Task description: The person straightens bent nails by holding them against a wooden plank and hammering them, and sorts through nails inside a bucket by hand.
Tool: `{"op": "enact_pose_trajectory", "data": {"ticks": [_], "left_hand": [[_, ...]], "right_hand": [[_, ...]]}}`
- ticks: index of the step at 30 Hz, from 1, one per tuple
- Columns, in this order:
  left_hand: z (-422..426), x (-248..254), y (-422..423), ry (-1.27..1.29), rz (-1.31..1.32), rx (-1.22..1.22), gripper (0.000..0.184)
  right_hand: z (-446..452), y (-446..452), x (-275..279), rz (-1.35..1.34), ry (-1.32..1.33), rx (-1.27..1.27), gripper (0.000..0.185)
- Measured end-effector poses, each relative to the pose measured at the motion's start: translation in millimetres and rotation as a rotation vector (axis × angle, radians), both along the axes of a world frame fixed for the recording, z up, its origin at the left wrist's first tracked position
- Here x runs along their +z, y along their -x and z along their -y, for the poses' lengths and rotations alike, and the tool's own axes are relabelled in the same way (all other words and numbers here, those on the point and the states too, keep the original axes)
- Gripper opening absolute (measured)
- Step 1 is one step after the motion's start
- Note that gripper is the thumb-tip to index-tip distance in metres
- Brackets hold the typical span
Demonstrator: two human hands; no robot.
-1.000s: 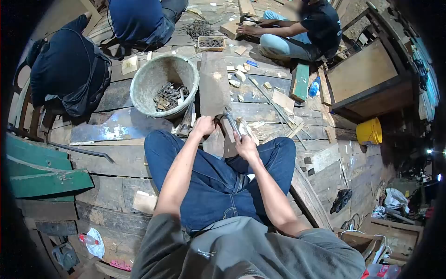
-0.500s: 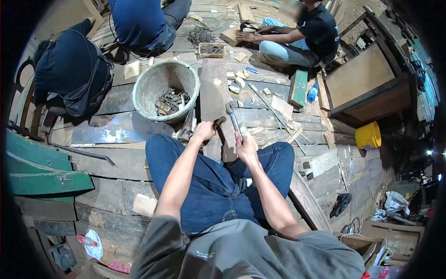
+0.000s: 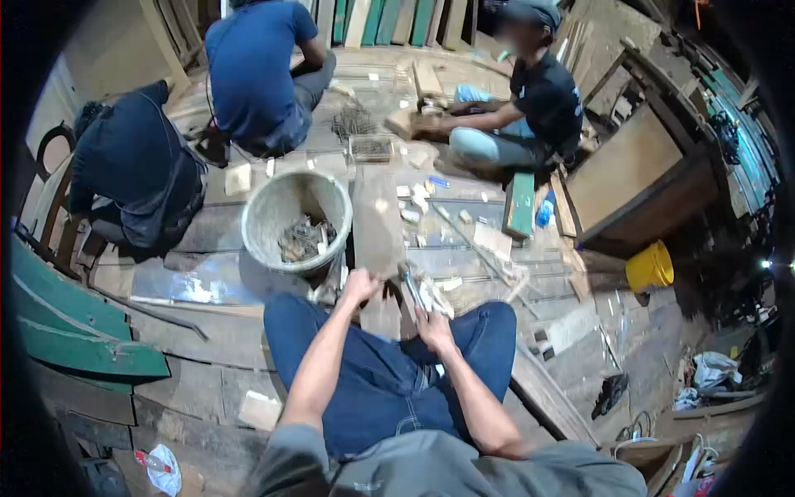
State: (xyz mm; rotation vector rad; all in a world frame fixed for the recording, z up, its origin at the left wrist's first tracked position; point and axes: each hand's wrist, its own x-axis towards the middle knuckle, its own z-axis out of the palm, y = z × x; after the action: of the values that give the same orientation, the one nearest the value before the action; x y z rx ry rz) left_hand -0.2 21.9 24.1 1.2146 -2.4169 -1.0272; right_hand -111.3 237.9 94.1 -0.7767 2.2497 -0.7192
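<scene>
My right hand [image 3: 433, 329] is closed around the handle of a hammer [image 3: 411, 287], its head pointing away from me. Over the near part of a long wooden plank [image 3: 377, 236], my left hand [image 3: 358, 287] is closed in a pinch. A dark, small shape shows by those fingers, but I cannot make out what they hold. Just left of the plank stands a grey bucket [image 3: 253, 224] with a pile of metal pieces [image 3: 306, 240] in it. The plank lies between my crossed legs and runs away from me.
Wood offcuts [image 3: 493, 242] lie scattered to the right, with a green block [image 3: 519, 205] beyond. Two people [image 3: 257, 79] [image 3: 137, 170] sit at the left; another person [image 3: 546, 108] sits at the far right. A yellow bucket [image 3: 650, 265] stands by a wooden cabinet [image 3: 633, 178].
The camera has tilted up, so the scene sits lower and boards at the far wall have come into view. Both hands keep about the same place by the plank, the hammer still held.
</scene>
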Motion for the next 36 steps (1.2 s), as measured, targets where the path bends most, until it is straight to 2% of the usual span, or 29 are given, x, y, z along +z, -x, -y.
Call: {"op": "enact_pose_trajectory", "data": {"ticks": [3, 7, 10, 12, 13, 15, 16, 18, 23, 24, 25, 26, 27, 28, 29, 30, 31, 36], "left_hand": [[-3, 12, 0, -0.086, 0.077, 0.093, 0.04], [-4, 2, 1, -0.139, -0.066, 0.093, 0.041], [-3, -5, 3, -0.177, -0.059, 0.103, 0.042], [-7, -3, 3, -0.078, -0.059, 0.121, 0.054], [-3, -17, 4, -0.014, -0.08, 0.086, 0.058], [-6, -11, 2, 0.022, -0.081, 0.078, 0.059], [-10, 7, 0, 0.029, -0.038, 0.082, 0.058], [-10, -3, 1, 0.039, -0.065, 0.079, 0.058], [-13, 20, -1, 0.011, 0.037, 0.136, 0.058], [-11, 26, -2, 0.011, 0.062, 0.08, 0.055], [-13, 16, -4, 0.038, 0.036, 0.102, 0.053], [-14, 8, -5, 0.073, 0.0, 0.122, 0.051], [-13, 4, -2, 0.115, -0.048, 0.141, 0.048], [-8, 7, 1, 0.045, -0.015, 0.108, 0.045], [-5, 10, 0, -0.024, 0.021, 0.071, 0.042], [-2, 3, 2, 0.022, -0.007, 0.07, 0.039], [-5, 5, 0, 0.056, -0.025, 0.082, 0.036], [-8, 17, -5, 0.022, 0.016, 0.08, 0.036]], "right_hand": [[0, 1, 4, 0.058, -0.072, -0.041, 0.066], [-1, 0, 19, 0.115, -0.079, -0.025, 0.072], [1, 1, 12, 0.117, -0.094, -0.019, 0.072], [-1, 0, 10, 0.1, -0.072, -0.025, 0.072], [-1, -1, 12, 0.097, -0.051, -0.024, 0.071], [0, -2, 18, 0.129, -0.065, -0.018, 0.071], [1, -1, 17, 0.125, -0.047, -0.029, 0.071], [-1, -1, 11, 0.11, -0.021, -0.043, 0.069], [-2, 0, 5, 0.104, -0.021, -0.013, 0.067], [-2, -2, 8, 0.11, -0.011, -0.023, 0.067], [-3, -2, 9, 0.115, -0.002, -0.033, 0.066], [-3, 7, -23, -0.002, 0.063, 0.024, 0.066], [-5, 2, -13, 0.082, -0.003, -0.009, 0.064], [-4, 3, -16, 0.035, -0.029, -0.013, 0.062], [-5, -1, 3, 0.07, 0.036, -0.012, 0.059], [-4, 3, -20, -0.019, 0.08, 0.011, 0.059], [-2, 5, -9, 0.021, -0.053, 0.033, 0.061], [-2, -2, 10, 0.106, -0.047, -0.035, 0.065]]}}
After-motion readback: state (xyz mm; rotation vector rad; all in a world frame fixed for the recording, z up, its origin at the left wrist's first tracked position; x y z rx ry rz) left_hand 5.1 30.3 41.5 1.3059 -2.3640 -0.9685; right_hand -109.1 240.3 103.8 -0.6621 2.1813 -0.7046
